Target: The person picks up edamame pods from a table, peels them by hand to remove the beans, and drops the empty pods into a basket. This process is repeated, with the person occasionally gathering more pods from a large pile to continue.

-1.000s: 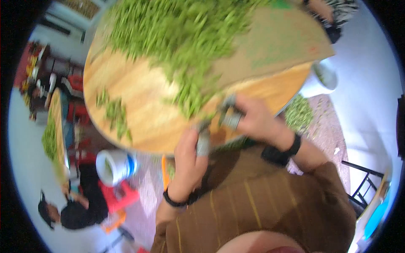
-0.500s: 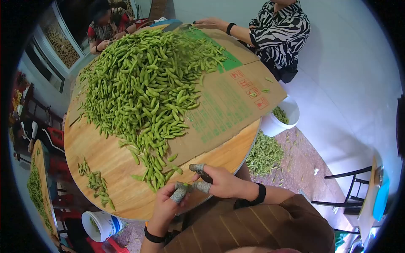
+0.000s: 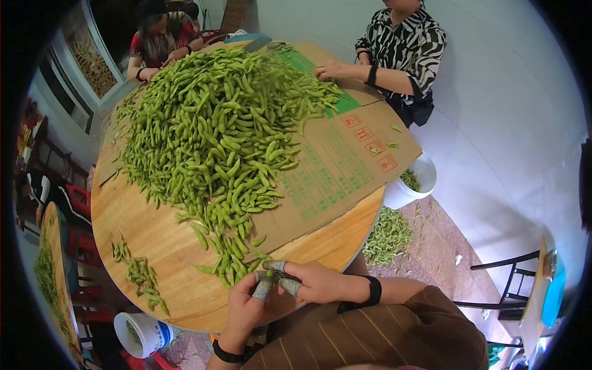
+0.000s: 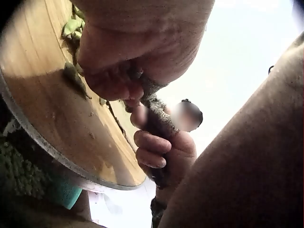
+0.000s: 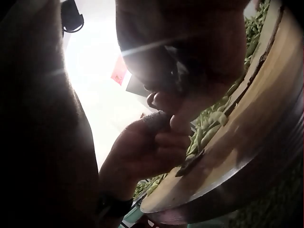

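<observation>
At the near edge of the round table, my left hand (image 3: pixel 245 302) pinches a green soybean pod (image 3: pixel 269 273) with its thumb, which is wrapped in grey tape. My right hand (image 3: pixel 317 282) meets it from the other side, taped thumb and forefinger closed in on the same pod. Most of the pod is hidden by the fingers. In the left wrist view, the two hands touch at their fingertips, the right hand (image 4: pixel 164 147) with its other fingers curled. A large heap of soybean pods (image 3: pixel 209 135) spreads beyond my hands, its loose tip close to my fingers.
Flattened cardboard (image 3: pixel 333 179) lies under the heap on the wooden table (image 3: pixel 191 283). A few pods (image 3: pixel 143 280) lie apart at left. White buckets stand beside the table, left (image 3: pixel 145 336) and right (image 3: pixel 413 185). Pods cover the floor (image 3: pixel 388 237). Two people sit across.
The view has swung and steadied since a second ago. My right thumb and forefinger have come in against the left hand's fingers. The person in zebra print has drawn a hand to the heap's edge.
</observation>
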